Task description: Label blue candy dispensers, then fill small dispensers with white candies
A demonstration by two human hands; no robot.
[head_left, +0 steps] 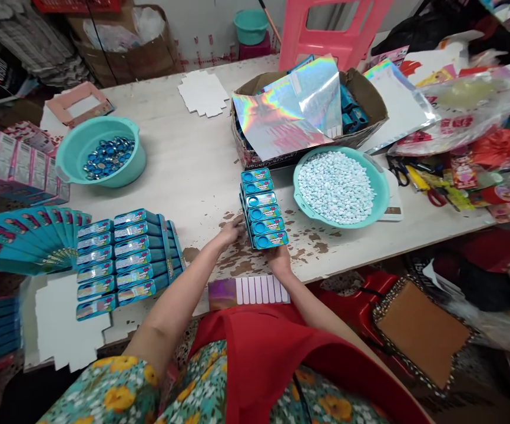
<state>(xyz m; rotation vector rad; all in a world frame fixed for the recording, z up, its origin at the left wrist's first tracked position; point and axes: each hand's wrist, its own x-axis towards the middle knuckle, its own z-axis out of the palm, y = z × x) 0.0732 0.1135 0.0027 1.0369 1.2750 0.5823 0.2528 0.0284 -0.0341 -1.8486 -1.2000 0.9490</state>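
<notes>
A short row of small blue candy tins (267,213) with round lid marks lies in front of me on the worn white table. At the left side of this row is my left hand (232,232), its fingers slightly apart, the tips at or very near the tins. My right hand (278,260) grips the near end of the row from below, and the tins hide most of its fingers. Just right of the row stands a turquoise basin (298,203) full of small pale blue candies. A strip of purple and white labels (255,291) lies at the table's front edge.
More blue tins (135,256) stand in rows at the left, beside fanned blue cards (25,235). A second turquoise basin (126,171) holds blue metallic pieces. Behind the tins is a cardboard box (372,112) with shiny sheets (281,123). Scissors (398,171) lie right.
</notes>
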